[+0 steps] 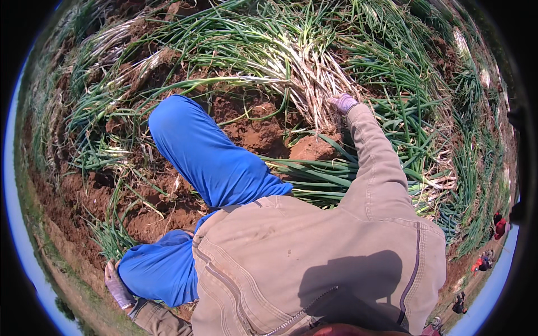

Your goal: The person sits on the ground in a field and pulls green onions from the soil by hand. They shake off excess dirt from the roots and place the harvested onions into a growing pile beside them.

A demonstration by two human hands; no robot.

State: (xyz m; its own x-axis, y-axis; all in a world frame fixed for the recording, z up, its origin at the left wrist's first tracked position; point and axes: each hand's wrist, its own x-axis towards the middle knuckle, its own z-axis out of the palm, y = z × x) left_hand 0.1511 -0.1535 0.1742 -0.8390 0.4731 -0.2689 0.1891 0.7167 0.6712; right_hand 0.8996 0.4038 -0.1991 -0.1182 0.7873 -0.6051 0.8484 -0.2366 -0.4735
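Observation:
My right hand [342,102], in a purple and white striped glove with bare fingertips, reaches out to a heap of spring onions [311,80]. Its fingertips touch the pale stems near the root end; whether they grip any is unclear. The heap's green leaves fan out away from me. Down at the left, my left hand [115,283] wears a similar glove and rests beside my blue-trousered left knee [157,269]. Close to its fingertips is a tuft of green onion leaves [111,235]. The knee partly hides this hand, so its grip cannot be seen.
Clumpy reddish soil [252,122] lies between my knees and the heap. More onion bunches [323,178] lie beside my right arm, and others [113,38] at the far left. Several people, one in red [499,229], are in the distance at the right.

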